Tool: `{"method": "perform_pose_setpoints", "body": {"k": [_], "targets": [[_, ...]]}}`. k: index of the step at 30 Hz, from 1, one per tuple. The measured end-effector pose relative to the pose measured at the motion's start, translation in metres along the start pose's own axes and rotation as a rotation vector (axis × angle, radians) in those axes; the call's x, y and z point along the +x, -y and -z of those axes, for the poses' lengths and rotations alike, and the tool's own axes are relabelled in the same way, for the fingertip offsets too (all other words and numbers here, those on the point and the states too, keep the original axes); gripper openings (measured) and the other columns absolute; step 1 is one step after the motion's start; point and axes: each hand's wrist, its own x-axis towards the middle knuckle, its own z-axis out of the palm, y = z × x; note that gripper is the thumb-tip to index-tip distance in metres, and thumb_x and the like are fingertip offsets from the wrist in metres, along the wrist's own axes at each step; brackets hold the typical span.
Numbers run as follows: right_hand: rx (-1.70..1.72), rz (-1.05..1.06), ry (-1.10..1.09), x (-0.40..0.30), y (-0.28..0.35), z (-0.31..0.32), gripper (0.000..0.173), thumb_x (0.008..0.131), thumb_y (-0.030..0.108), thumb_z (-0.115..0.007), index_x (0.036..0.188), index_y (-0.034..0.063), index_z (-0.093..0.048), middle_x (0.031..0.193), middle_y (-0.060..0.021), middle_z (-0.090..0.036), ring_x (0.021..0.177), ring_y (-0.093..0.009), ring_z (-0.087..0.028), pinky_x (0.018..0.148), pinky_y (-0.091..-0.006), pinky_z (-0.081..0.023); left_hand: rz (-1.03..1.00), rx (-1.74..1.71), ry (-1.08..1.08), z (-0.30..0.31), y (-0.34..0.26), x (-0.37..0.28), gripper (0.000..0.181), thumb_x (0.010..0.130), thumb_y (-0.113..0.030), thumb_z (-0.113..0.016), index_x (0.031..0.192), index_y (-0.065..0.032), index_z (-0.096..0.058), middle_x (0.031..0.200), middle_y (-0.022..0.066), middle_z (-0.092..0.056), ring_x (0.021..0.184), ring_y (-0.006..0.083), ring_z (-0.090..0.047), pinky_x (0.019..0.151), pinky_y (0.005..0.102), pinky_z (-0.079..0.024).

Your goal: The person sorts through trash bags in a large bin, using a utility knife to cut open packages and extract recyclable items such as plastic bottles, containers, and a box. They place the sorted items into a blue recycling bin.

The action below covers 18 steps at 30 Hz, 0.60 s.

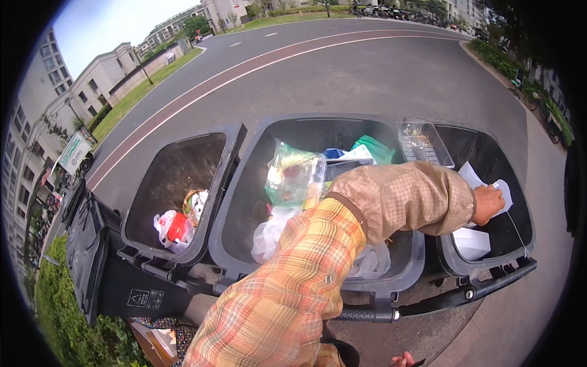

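Observation:
My left hand (489,204) reaches across into the right-hand black wheelie bin (531,229), its fingers closed on a white sheet of paper or card (506,191). A white box-like piece (472,243) lies below it in that bin. The left sleeve has a checked oversleeve and covers part of the middle bin (229,206). That bin holds a clear plastic container (298,172), a green plastic bag (373,149) and white plastic bags (270,234). Only the fingertips of my right hand (403,359) show at the bottom edge, beside a thin dark thing; its grip is unclear.
A clear plastic tray (424,144) rests between the middle and right bins. In the left bin (130,225) lie a red and white bag (176,228) and other rubbish. Another black bin (133,275) and a hedge (59,284) stand at left. Beyond runs an asphalt road (367,78).

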Motion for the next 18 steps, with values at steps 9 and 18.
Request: {"method": "perform_pose_setpoints", "body": {"k": [9,18], "targets": [[-0.074,0.345,0.611,0.005,0.065,-0.091,0.023,0.090,0.008,-0.048,0.112,-0.0003,-0.051,0.079,-0.0105,-0.058,0.045,-0.007,-0.039,0.043,-0.0195,-0.033,0.113,-0.301,-0.051,0.160,-0.013,-0.265,0.029,0.076,-0.004,-0.061,0.104,-0.0035,-0.054,0.101,0.0126,-0.050,0.096,0.0315,-0.052,0.080,0.0384,-0.046],[0.573,0.032,0.878,-0.002,0.035,-0.201,0.024,0.096,0.010,-0.036,0.113,-0.0053,-0.043,0.074,-0.0066,-0.044,0.043,-0.006,-0.036,0.032,-0.0176,-0.034,0.999,-0.075,-0.543,0.313,-0.035,-0.604,0.023,0.082,-0.002,-0.058,0.105,-0.0021,-0.058,0.091,0.0053,-0.061,0.086,0.0121,-0.058,0.070,0.0242,-0.049]]}}
